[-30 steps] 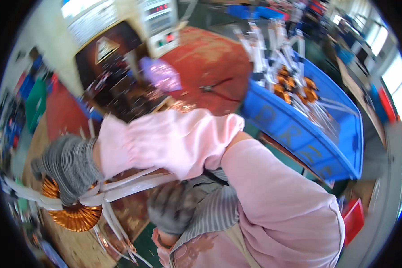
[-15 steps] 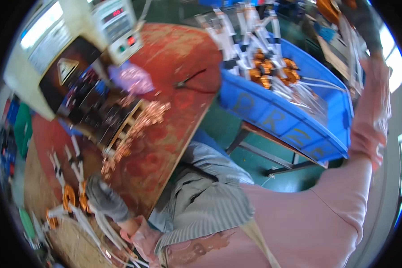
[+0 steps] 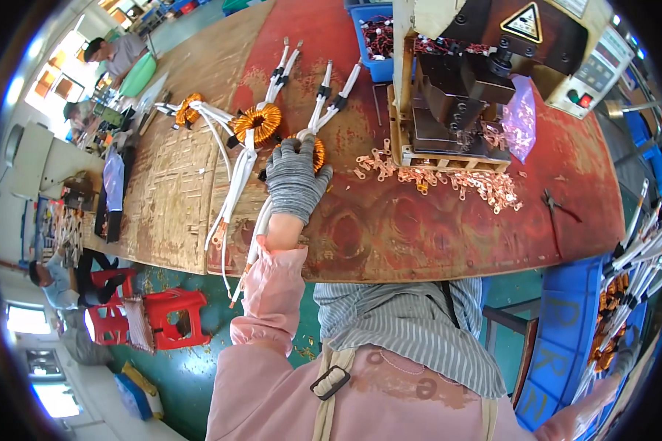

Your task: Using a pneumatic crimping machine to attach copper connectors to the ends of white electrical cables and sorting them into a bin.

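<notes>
My left hand (image 3: 298,180), in a grey striped glove, has its fingers curled over a ring coil (image 3: 318,153) wound with copper wire, which lies on the table. White-sleeved leads with black bands run from this coil. Just left of it lies a second ring coil (image 3: 257,123), and a third coil (image 3: 189,109) is farther left. At the far right, my right hand (image 3: 627,351), also gloved, is in among the coils and white leads of a blue bin (image 3: 559,338). Its fingers are too hidden and small to make out.
A press machine (image 3: 460,95) stands on the red worn table (image 3: 390,242). Copper terminals (image 3: 485,184) are heaped before it, with a purple bag (image 3: 520,121) beside it. Pliers (image 3: 559,209) lie to the right. Red stools (image 3: 173,316) and several people are at left.
The view has swung from the bin on the right toward the table. My left hand is now over a coil. My right arm was stretched across the bin and is now lower beside it.
</notes>
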Demonstrator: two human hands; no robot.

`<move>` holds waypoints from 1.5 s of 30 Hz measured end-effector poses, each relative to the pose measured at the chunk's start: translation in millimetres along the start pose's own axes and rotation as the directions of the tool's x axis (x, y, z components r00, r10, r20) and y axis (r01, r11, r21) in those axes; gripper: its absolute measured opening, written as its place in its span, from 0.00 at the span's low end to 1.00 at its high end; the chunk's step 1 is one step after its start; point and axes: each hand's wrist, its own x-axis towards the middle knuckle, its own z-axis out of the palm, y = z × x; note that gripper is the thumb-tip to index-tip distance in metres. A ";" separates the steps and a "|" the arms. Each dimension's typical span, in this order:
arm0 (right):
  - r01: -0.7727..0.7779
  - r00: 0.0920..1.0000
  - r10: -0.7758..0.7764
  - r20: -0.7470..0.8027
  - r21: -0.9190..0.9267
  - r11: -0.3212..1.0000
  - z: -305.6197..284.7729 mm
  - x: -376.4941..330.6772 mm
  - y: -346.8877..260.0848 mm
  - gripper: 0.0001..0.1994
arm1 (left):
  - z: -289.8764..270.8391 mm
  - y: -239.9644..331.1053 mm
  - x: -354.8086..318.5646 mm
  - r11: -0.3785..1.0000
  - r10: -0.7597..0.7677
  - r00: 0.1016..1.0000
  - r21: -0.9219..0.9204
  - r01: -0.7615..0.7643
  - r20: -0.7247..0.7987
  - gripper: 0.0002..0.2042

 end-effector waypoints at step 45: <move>0.775 0.243 -0.894 -0.377 0.630 -0.056 -59.0 -69.5 -583.4 0.11 | 28.0 -139.2 -43.0 -0.415 -0.081 0.940 -0.869 0.271 0.332 0.26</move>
